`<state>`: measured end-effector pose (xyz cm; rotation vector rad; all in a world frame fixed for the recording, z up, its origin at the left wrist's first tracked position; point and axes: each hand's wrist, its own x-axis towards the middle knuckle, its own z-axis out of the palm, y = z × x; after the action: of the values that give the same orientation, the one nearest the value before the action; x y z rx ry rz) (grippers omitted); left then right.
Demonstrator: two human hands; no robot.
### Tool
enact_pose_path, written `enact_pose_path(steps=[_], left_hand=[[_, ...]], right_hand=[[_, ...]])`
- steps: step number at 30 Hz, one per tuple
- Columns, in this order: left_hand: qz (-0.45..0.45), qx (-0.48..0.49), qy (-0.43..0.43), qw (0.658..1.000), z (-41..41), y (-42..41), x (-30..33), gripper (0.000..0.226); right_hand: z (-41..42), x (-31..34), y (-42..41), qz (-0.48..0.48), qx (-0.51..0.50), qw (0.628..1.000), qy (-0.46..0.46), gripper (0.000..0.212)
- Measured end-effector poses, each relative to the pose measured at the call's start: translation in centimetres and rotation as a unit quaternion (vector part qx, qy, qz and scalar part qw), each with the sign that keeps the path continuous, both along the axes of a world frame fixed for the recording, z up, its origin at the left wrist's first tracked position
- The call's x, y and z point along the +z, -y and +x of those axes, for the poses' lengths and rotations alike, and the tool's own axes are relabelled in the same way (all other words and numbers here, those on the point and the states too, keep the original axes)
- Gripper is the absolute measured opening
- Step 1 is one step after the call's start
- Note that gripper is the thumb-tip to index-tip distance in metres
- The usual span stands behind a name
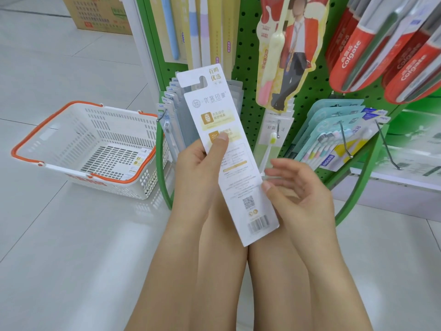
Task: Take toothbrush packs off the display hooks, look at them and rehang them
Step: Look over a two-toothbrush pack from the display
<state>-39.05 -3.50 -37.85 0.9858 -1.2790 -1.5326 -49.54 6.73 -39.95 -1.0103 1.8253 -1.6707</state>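
A long white toothbrush pack point(236, 177) is held up in front of the green pegboard display point(312, 96), its printed back facing me and its hang hole at the top. My left hand point(198, 168) grips the pack's left edge, thumb pressed on the printed side. My right hand point(300, 187) is at the pack's right edge with fingers loosely spread, its thumb tip touching the card. Behind the pack hang grey packs on a hook point(164, 115).
A white shopping basket with orange handles point(90, 144) sits on the tiled floor at left, holding some packs. Red Colgate packs point(372, 44) hang top right, pastel multi-brush packs point(334, 137) lower right on long hooks. A cardboard box point(100, 15) stands behind.
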Motion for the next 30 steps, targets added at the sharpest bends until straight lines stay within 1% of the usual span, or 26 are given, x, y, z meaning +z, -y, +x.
enact_pose_path(steps=[2, 4, 7, 8, 9, 10, 12, 13, 15, 16, 18, 21, 23, 26, 28, 30], left_hand=[[-0.014, 0.001, 0.012, 1.000, 0.0, -0.1, 0.2, 0.021], [-0.032, -0.003, 0.013, 0.999, -0.1, -0.4, 0.7, 0.021], [-0.061, -0.016, 0.005, 0.998, -0.2, -0.9, 2.0, 0.019], [-0.072, -0.024, 0.003, 0.997, -0.1, -1.1, 2.5, 0.019], [-0.083, -0.032, 0.000, 0.996, 0.0, -1.2, 3.0, 0.024], [-0.093, -0.038, -0.004, 0.995, 0.1, -1.3, 3.6, 0.031], [-0.097, -0.047, -0.026, 0.994, 0.6, -1.2, 4.5, 0.035], [-0.093, -0.054, -0.035, 0.994, 0.8, -1.1, 5.1, 0.032], [-0.099, -0.063, -0.032, 0.993, 1.1, -0.7, 6.0, 0.018], [-0.110, -0.052, -0.025, 0.992, 1.2, -0.5, 6.3, 0.014], [-0.140, -0.007, -0.010, 0.990, 1.6, 0.3, 6.9, 0.016], [-0.184, 0.030, 0.001, 0.982, 2.2, 1.7, 8.4, 0.027], [-0.189, 0.035, -0.030, 0.981, 2.6, 2.5, 9.9, 0.028], [-0.193, 0.055, -0.083, 0.976, 3.2, 3.5, 12.2, 0.019], [-0.202, 0.068, -0.095, 0.972, 3.7, 4.4, 13.7, 0.015], [-0.217, 0.077, -0.084, 0.969, 4.2, 5.7, 15.1, 0.014]], right_hand=[[0.4, 0.8, 0.6, -0.018, -0.011, 0.999, -0.049, 0.033], [1.2, 1.5, 1.3, -0.002, 0.012, 0.994, -0.106, 0.035], [2.0, 2.4, 2.3, 0.037, 0.043, 0.982, -0.178, 0.059], [2.2, 2.8, 2.6, 0.035, 0.053, 0.980, -0.190, 0.063], [2.2, 3.2, 2.8, 0.024, 0.065, 0.978, -0.195, 0.063], [2.2, 3.5, 2.9, 0.009, 0.075, 0.979, -0.191, 0.058], [2.1, 4.1, 3.2, -0.024, 0.082, 0.983, -0.160, 0.046], [1.9, 4.4, 3.3, -0.040, 0.077, 0.986, -0.143, 0.040], [1.7, 5.1, 3.6, -0.075, 0.075, 0.988, -0.112, 0.029], [1.6, 5.6, 3.8, -0.090, 0.085, 0.988, -0.091, 0.025], [1.3, 6.5, 4.1, -0.115, 0.115, 0.985, -0.046, 0.018], [1.0, 7.8, 4.7, -0.122, 0.156, 0.980, 0.009, 0.021], [1.0, 8.5, 5.3, -0.107, 0.186, 0.976, 0.037, 0.025], [1.2, 9.5, 6.5, -0.086, 0.210, 0.974, 0.024, 0.024], [1.4, 10.1, 7.3, -0.078, 0.220, 0.972, 0.013, 0.023], [1.5, 10.7, 8.0, -0.073, 0.224, 0.972, 0.014, 0.023]])
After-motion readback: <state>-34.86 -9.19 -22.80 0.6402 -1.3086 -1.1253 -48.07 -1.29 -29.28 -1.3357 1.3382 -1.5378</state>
